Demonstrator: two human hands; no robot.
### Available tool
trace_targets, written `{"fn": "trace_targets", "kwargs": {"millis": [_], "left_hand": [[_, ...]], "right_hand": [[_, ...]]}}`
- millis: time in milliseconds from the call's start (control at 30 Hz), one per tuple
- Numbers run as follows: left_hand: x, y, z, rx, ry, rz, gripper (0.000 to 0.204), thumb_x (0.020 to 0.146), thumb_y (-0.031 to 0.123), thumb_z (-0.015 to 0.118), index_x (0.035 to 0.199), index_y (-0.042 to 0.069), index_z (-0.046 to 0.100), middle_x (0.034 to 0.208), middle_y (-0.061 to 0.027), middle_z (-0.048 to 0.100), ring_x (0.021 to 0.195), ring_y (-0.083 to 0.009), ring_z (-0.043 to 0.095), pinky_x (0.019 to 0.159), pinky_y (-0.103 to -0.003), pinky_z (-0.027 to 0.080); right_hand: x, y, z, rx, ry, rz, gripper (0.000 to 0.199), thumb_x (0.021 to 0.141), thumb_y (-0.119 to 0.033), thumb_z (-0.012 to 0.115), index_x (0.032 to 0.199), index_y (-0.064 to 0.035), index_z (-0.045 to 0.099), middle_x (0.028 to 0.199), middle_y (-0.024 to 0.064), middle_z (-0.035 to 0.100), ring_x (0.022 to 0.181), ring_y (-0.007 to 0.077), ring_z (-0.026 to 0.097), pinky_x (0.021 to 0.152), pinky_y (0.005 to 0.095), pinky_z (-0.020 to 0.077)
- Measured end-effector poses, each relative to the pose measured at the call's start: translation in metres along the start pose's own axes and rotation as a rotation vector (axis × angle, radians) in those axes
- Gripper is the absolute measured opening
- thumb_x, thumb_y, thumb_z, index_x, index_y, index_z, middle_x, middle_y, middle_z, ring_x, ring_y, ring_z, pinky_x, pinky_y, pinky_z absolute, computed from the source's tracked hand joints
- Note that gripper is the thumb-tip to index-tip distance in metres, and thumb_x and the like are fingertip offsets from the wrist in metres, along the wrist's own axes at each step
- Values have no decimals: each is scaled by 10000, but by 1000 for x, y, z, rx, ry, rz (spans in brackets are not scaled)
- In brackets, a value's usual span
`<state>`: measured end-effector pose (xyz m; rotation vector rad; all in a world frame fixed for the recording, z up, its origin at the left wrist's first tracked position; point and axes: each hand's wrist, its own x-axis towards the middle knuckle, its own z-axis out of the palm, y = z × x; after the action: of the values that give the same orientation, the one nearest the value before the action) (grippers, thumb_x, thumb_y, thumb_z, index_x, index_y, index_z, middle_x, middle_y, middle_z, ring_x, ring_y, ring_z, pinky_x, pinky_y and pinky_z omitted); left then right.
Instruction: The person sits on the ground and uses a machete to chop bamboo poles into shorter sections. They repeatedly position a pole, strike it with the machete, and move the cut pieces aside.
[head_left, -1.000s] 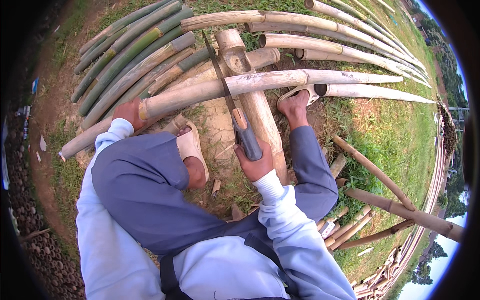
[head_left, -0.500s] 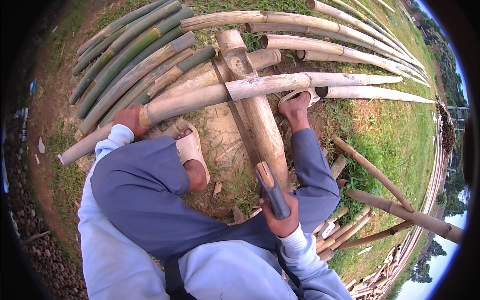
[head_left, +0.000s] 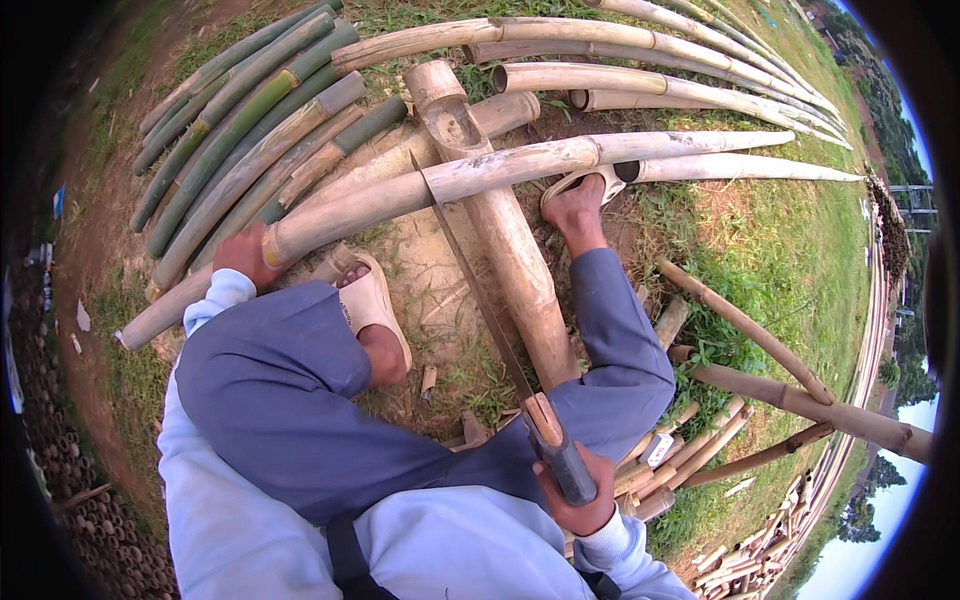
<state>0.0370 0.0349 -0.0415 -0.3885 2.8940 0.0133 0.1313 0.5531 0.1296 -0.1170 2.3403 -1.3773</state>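
My right hand [head_left: 578, 495] grips the dark handle of a long machete [head_left: 480, 300], low near my body. Its blade runs up and left, its tip resting on the pale bamboo pole [head_left: 560, 165] that lies crosswise. My left hand [head_left: 243, 253] holds that pole's cut left end. The pole rests over a thick notched bamboo log [head_left: 510, 260]. My right foot [head_left: 578, 208] in a sandal presses against the pole. My left foot [head_left: 372, 310] in a pale sandal sits on the bare ground.
Green and tan bamboo poles [head_left: 240, 110] are stacked at the upper left, and long pale poles [head_left: 650, 40] lie across the top. Shorter bamboo pieces [head_left: 760, 400] lie on the grass at right. Wood chips litter the dirt around my feet.
My right hand has drawn the machete back toward my body, from the middle of the log to low near my lap. The left hand stays on the pole's end.
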Motion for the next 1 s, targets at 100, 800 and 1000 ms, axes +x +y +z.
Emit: {"fn": "trace_targets", "kwargs": {"millis": [100, 800, 1000], "left_hand": [[8, -7, 0, 9, -39, -5, 652, 681, 443, 867, 1127, 68, 574, 1026, -202, 736, 964, -402, 708, 861, -492, 554], [25, -8, 36, -53, 84, 56, 633, 623, 373, 886, 1099, 77, 591, 975, -215, 730, 906, -436, 709, 814, -533, 564], [23, -27, 32, -14, 69, 0, 630, 627, 383, 885, 1101, 83, 597, 974, -211, 732, 898, -438, 711, 810, -534, 565]], "right_hand": [[96, 29, 39, 3, 44, -204, 203, 849, -32, 722, 1045, -7, 677, 754, 159, 650, 615, 245, 612, 640, 340, 502], [175, 42, 65, 47, 96, -227, 214, 814, -75, 679, 1014, -15, 633, 798, 234, 633, 715, 448, 603, 693, 437, 508], [156, 21, 57, 80, 24, -247, 259, 820, -95, 698, 1049, 1, 624, 837, 215, 654, 738, 402, 616, 727, 414, 514]]}}
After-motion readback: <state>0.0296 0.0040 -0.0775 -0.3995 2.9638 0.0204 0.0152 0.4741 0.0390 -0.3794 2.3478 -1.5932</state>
